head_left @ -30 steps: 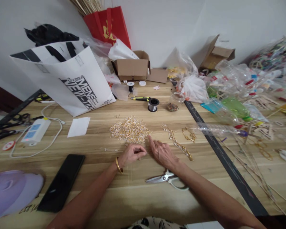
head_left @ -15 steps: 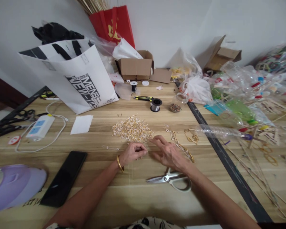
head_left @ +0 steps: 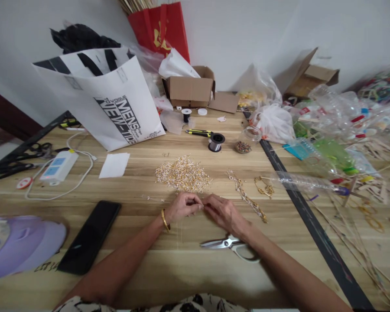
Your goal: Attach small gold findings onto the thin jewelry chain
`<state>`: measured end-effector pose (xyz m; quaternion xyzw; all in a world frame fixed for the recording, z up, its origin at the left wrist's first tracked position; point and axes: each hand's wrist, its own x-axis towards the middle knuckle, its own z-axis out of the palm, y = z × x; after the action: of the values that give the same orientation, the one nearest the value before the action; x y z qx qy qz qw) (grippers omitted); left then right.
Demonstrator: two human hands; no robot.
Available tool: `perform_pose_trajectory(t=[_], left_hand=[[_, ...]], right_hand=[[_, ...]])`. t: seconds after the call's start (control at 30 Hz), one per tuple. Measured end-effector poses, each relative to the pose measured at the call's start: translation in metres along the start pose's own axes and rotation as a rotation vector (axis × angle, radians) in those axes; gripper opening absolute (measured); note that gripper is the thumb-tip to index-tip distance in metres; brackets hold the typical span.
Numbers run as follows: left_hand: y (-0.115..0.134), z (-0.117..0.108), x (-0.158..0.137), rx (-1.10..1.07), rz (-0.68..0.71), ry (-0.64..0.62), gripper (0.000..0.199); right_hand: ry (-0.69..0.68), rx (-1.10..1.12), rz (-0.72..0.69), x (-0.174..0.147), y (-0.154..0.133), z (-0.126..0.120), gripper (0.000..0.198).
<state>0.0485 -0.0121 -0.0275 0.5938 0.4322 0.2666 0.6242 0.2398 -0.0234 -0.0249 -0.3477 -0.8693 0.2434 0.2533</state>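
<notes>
My left hand [head_left: 184, 206], with a gold bangle [head_left: 165, 220] at its wrist, is closed in a pinch. My right hand [head_left: 223, 211] meets it fingertip to fingertip, its fingers pressed together. Whatever lies between the fingertips is too small to make out. Just beyond both hands spreads a heap of gold and clear beads [head_left: 182, 173]. A thin, faint thread with a few beads [head_left: 153, 199] trails on the table left of my left hand. Beaded strands [head_left: 248, 197] lie to the right of my right hand. Scissors [head_left: 229, 245] rest below it, partly under the forearm.
A black phone [head_left: 90, 237] and a purple visor [head_left: 26, 247] lie at left. Behind the beads are a wire spool [head_left: 216, 142], a yellow-black cutter [head_left: 199, 132] and a glass jar [head_left: 247, 141]. A white bag [head_left: 104, 104] stands back left; plastic bottles [head_left: 336, 151] crowd the right.
My right hand has moved left and closed its fingers against my left fingertips; earlier they were spread apart. The camera view has shifted slightly.
</notes>
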Motion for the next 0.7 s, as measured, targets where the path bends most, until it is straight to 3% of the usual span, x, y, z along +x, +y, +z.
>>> perform_pose_trajectory(t=[0.47, 0.7], left_hand=[[-0.0031, -0.0007, 0.0001, -0.017, 0.012, 0.017, 0.024], [-0.0033, 0.001, 0.0016, -0.036, -0.011, 0.084, 0.025]], right_hand=[[0.018, 0.095, 0.071, 0.0011, 0.0009, -0.0018, 0.017], [0.044, 0.234, 0.217, 0.0008, -0.0024, -0.0007, 0.014]])
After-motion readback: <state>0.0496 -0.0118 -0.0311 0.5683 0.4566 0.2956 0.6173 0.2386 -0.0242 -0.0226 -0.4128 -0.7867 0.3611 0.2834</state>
